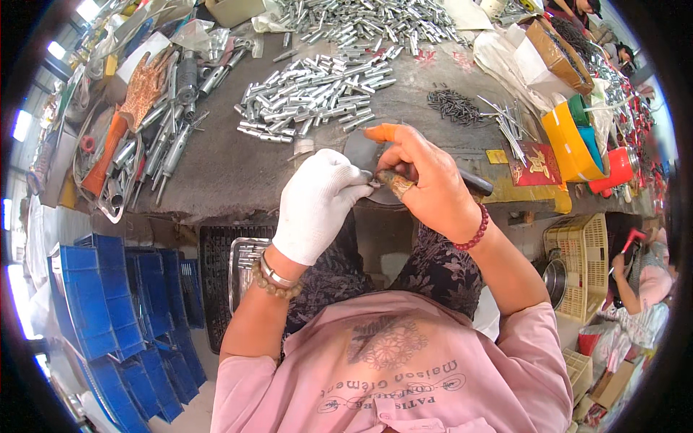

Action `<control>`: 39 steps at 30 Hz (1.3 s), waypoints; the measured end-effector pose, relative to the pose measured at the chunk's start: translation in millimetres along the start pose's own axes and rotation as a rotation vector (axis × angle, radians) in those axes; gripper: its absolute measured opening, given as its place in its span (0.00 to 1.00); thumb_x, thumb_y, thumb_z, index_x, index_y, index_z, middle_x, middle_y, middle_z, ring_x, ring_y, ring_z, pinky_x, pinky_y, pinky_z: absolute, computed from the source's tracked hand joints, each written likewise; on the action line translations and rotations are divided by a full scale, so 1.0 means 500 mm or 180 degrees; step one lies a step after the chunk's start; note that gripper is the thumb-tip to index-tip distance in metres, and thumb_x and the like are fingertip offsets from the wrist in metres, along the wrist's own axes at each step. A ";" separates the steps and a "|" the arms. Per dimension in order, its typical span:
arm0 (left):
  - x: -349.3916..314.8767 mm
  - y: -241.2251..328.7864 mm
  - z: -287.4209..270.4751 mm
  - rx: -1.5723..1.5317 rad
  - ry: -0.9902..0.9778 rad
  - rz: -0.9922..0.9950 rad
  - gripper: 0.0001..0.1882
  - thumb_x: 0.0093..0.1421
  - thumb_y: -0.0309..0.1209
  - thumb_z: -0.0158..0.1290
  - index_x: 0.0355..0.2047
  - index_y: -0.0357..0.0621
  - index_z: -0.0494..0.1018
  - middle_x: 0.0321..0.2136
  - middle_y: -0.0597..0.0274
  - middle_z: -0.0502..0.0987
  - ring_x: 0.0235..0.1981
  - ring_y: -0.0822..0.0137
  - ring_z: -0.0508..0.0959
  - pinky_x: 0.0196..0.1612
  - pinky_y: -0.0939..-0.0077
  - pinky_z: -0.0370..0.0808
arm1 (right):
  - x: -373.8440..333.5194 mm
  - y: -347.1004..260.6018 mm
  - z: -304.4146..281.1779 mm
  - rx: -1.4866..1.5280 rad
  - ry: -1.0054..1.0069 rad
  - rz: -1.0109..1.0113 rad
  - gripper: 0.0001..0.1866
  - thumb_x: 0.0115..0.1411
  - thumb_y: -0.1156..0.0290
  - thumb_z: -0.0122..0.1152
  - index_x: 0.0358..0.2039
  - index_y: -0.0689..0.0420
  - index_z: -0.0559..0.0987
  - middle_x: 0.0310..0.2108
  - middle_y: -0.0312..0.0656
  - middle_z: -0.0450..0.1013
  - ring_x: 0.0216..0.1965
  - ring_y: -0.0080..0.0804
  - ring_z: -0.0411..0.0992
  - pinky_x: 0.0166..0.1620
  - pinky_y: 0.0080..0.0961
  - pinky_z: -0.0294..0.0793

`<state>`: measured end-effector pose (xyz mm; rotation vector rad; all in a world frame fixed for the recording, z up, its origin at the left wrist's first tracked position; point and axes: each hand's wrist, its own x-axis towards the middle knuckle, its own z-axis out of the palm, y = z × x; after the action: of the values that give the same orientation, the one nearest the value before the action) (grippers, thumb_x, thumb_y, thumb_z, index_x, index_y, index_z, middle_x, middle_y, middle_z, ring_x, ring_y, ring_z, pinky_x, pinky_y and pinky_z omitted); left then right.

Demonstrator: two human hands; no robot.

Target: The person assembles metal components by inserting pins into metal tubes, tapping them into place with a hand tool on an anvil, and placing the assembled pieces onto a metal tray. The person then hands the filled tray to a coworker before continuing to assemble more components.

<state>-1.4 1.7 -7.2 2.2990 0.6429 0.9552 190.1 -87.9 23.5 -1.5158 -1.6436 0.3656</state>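
Observation:
My left hand (315,202), in a white knit glove, pinches a small metal piece (375,183) between thumb and forefinger; most of it is hidden. Close against it is my bare right hand (433,180), its thumb wrapped in stained tape and its fingers curled; what they hold, if anything, is hidden. A dark, rounded handle (476,183) sticks out behind the right hand, and I cannot tell whether the palm grips it. Beneath both hands a dark grey flat plate (361,148) shows at the bench edge. Beyond them lies a heap of shiny metal sleeves (310,97).
A pile of small dark pins (455,106) and several thin rods (507,126) lie right of centre. Tools and an orange glove (144,90) crowd the left. A yellow box (574,141) and red flask (619,169) stand right. Blue bins (94,296) are below left.

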 end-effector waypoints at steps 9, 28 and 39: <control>0.003 -0.012 -0.001 0.0047 -0.0033 0.0081 0.11 0.50 0.26 0.72 0.34 0.44 0.82 0.33 0.57 0.78 0.37 0.53 0.81 0.42 0.62 0.78 | 0.003 -0.009 0.006 -0.0024 -0.0002 -0.0093 0.30 0.53 0.88 0.64 0.57 0.56 0.77 0.34 0.43 0.79 0.38 0.43 0.79 0.41 0.37 0.80; 0.016 0.005 -0.019 -0.0248 -0.0414 -0.0166 0.09 0.54 0.26 0.69 0.34 0.38 0.84 0.31 0.58 0.78 0.36 0.56 0.78 0.45 0.65 0.74 | -0.041 0.008 -0.116 -0.1969 0.0087 -0.0043 0.27 0.54 0.76 0.71 0.57 0.54 0.81 0.42 0.44 0.79 0.46 0.49 0.77 0.51 0.42 0.77; 0.019 0.003 -0.016 -0.0160 -0.0429 -0.0128 0.09 0.52 0.24 0.71 0.34 0.38 0.83 0.29 0.60 0.77 0.34 0.58 0.77 0.44 0.66 0.73 | -0.093 -0.053 -0.107 -0.1289 0.0353 -0.0427 0.35 0.52 0.86 0.63 0.61 0.47 0.84 0.38 0.43 0.72 0.36 0.42 0.80 0.38 0.37 0.81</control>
<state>-1.0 8.9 3.0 2.2746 0.5992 0.7816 207.4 -153.9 56.6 -1.6694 -1.7910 -0.1325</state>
